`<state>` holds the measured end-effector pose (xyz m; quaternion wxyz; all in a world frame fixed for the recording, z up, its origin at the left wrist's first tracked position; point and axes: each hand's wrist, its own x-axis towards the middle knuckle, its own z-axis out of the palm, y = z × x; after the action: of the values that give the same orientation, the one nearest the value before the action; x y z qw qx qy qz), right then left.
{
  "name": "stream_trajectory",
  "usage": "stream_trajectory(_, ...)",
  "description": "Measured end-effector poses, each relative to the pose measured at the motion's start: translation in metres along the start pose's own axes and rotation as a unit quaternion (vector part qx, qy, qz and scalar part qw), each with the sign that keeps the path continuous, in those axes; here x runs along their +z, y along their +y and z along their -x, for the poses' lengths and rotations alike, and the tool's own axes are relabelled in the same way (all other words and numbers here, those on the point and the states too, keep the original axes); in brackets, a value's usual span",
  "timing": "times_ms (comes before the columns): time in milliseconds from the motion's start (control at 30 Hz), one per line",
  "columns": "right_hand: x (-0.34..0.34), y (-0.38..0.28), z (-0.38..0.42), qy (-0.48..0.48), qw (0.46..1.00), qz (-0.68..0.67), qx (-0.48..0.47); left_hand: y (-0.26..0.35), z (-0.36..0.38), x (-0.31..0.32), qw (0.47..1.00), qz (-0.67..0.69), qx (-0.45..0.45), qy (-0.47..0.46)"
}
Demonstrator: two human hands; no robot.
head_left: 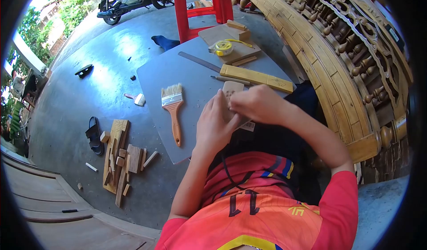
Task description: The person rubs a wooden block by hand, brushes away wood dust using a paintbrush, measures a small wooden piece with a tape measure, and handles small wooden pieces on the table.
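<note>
A small light wooden piece (pixel 233 88) with several dark holes or marks lies between my hands at the board's near edge. My left hand (pixel 216 121) is wrapped round its left side. My right hand (pixel 256 104) is closed at its right side, its fingertips pressed together over the piece; whatever they pinch is hidden. Just beyond them lie a pencil-like stick (pixel 229 79) and a long yellow wooden block (pixel 258 78). A wide paintbrush (pixel 173 112) with an orange handle rests on the grey board (pixel 195 78), left of my hands.
A metal ruler (pixel 199 62) and a yellow tape measure (pixel 223 48) lie farther back, near wooden boards. Wood scraps (pixel 119 161), a black sandal (pixel 94 136) and a small brush (pixel 138 99) are on the floor. Behind stands a red stool (pixel 181 14); carved wooden furniture (pixel 338 94) is at right.
</note>
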<state>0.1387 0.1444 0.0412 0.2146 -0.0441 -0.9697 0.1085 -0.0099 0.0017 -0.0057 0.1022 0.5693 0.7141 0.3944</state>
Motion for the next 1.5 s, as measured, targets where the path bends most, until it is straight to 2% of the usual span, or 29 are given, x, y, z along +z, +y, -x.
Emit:
stream_trajectory(33, -0.003, 0.009, -0.001, 0.001, 1.0, -0.015, 0.0, 0.002, -0.001, 0.0, 1.0, 0.002, -0.004, 0.004)
stream_trajectory(67, -0.004, 0.02, -0.003, 0.016, 0.999, 0.039, 0.006, 0.003, 0.0, 0.0, 1.0, 0.005, -0.009, 0.009)
stream_trajectory(167, 0.006, 0.003, -0.002, 0.007, 0.998, 0.053, 0.026, 0.002, -0.002, 0.001, 1.0, -0.011, -0.001, 0.016)
stream_trajectory(300, -0.001, 0.018, -0.001, 0.031, 0.999, -0.006, 0.002, 0.004, 0.0, 0.0, 1.0, 0.001, -0.003, 0.016)
stream_trajectory(333, -0.003, 0.022, -0.004, 0.032, 0.999, 0.015, 0.04, 0.004, -0.001, 0.002, 1.0, 0.0, -0.005, 0.021)
stream_trajectory(433, 0.008, 0.005, -0.005, 0.017, 0.998, 0.049, 0.035, 0.002, -0.001, 0.001, 1.0, 0.001, -0.005, 0.02)
stream_trajectory(567, 0.001, 0.015, -0.002, 0.034, 0.999, -0.008, 0.01, 0.006, 0.003, -0.004, 1.0, 0.008, -0.017, -0.005)
stream_trajectory(600, -0.001, 0.019, -0.004, 0.046, 0.998, 0.009, 0.035, 0.006, 0.002, -0.003, 1.0, 0.006, -0.015, -0.004)
stream_trajectory(700, 0.003, -0.001, 0.0, 0.001, 0.998, 0.055, 0.024, 0.003, 0.001, -0.002, 1.0, -0.003, -0.015, 0.004)
stream_trajectory(733, 0.003, -0.008, 0.002, -0.002, 0.999, 0.033, 0.009, 0.001, 0.003, -0.002, 1.0, -0.004, -0.014, 0.003)
stream_trajectory(867, -0.003, 0.023, -0.001, 0.054, 0.998, 0.024, 0.026, 0.006, 0.002, -0.002, 1.0, 0.001, -0.015, 0.004)
stream_trajectory(1000, 0.007, -0.001, 0.001, 0.024, 0.999, 0.047, -0.012, 0.003, 0.002, -0.002, 1.0, -0.001, -0.012, 0.004)
stream_trajectory(1100, 0.004, 0.013, 0.004, 0.024, 1.0, -0.011, 0.006, 0.005, 0.003, -0.003, 1.0, 0.004, -0.014, 0.0)
stream_trajectory(1133, 0.002, 0.022, 0.001, 0.056, 0.998, 0.018, 0.009, 0.007, 0.002, -0.003, 1.0, 0.004, -0.016, 0.0)
stream_trajectory(1233, 0.005, 0.011, -0.003, 0.044, 0.997, 0.053, 0.018, 0.004, 0.001, -0.003, 1.0, -0.002, -0.009, 0.009)
stream_trajectory(1367, 0.0, 0.007, 0.001, 0.002, 1.0, -0.02, 0.007, 0.002, 0.004, -0.002, 1.0, -0.001, -0.001, 0.009)
stream_trajectory(1500, 0.002, 0.021, -0.007, 0.053, 0.996, 0.062, 0.049, 0.004, 0.002, -0.003, 1.0, 0.001, -0.006, 0.014)
